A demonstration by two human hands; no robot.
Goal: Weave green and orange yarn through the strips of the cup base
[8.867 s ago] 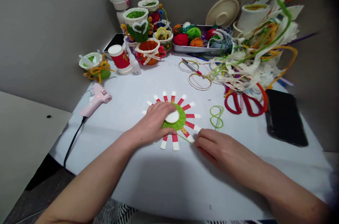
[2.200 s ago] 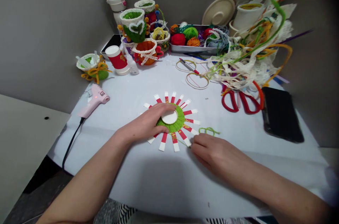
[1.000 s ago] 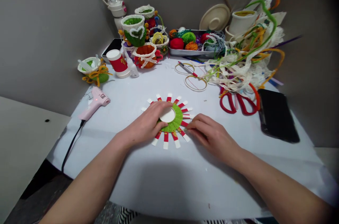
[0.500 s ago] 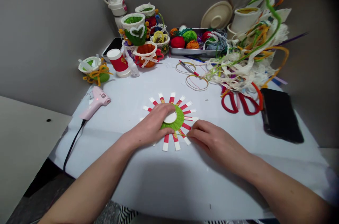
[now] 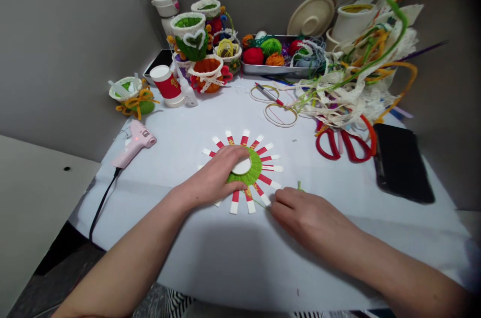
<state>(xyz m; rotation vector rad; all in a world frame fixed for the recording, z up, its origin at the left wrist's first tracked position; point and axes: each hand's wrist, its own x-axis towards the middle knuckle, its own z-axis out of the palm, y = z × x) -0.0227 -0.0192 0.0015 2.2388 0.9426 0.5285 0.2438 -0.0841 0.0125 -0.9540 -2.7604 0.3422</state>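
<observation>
A paper cup [image 5: 266, 180] lies on the table, its wall cut into red and white strips that spread out like rays. Bright green yarn [image 5: 256, 164] is wound in a ring around its round white base. My left hand [image 5: 218, 170] rests over the left side of this ring, thumb and fingers closed on the cup. From the ring's lower edge a thin green strand runs to my right hand [image 5: 300, 213], whose fingers are pinched on it just right of the strips. A bit of green yarn also shows behind the right knuckles. The right fingertips are partly hidden.
A pink glue gun [image 5: 134, 143] with a black cord lies left. Red-handled scissors [image 5: 347, 146] and a black phone [image 5: 404, 163] are at right. Behind stand decorated cups [image 5: 190, 37], a yarn tray [image 5: 278, 70], a pen [image 5: 268, 92] and a lace pile [image 5: 345, 92].
My right hand has moved slightly down and right, pulling the green strand out lower. A bit of green yarn now shows behind it. My left hand stays on the cup.
</observation>
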